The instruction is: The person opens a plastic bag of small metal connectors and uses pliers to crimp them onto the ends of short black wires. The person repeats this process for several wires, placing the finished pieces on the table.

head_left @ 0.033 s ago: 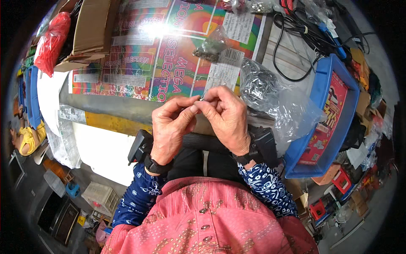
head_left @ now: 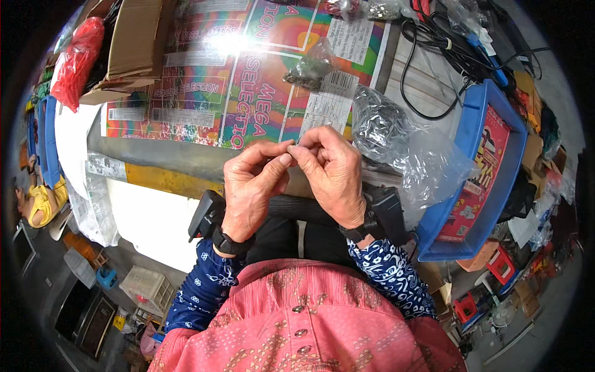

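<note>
Over the near edge of the table, my left hand and my right hand meet fingertip to fingertip. Both pinch at one small spot, where a tiny dark, shiny piece shows between the fingers; its kind is too small to make out. Just right of my right hand lies a clear plastic bag of dark thin pieces. A smaller clear bag with brownish small parts rests beyond my hands on a colourful printed sheet.
At the right stands a blue plastic tray with a red printed sheet inside. Black cables coil at the far right. Far left, a cardboard box sits beside a red plastic bag. A person in yellow appears at the left.
</note>
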